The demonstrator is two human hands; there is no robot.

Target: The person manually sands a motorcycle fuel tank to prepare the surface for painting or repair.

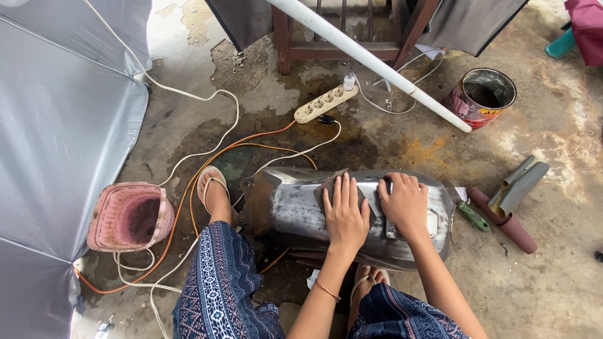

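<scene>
A bare grey metal shell (282,207), curved like a vehicle body panel, lies on the concrete floor between my feet. My left hand (345,213) lies flat on it with the fingers together, pressing a dark sheet of sandpaper (328,183) against the metal. My right hand (405,204) rests on the shell just to the right, fingers curled over its top edge, steadying it.
A pink basket (129,216) lies on its side at the left by a grey cover (56,138). Orange and white cables (188,188) run to a power strip (325,103). A tin can (480,97), rolled sandpaper (515,188) and a green-handled tool (472,216) lie to the right.
</scene>
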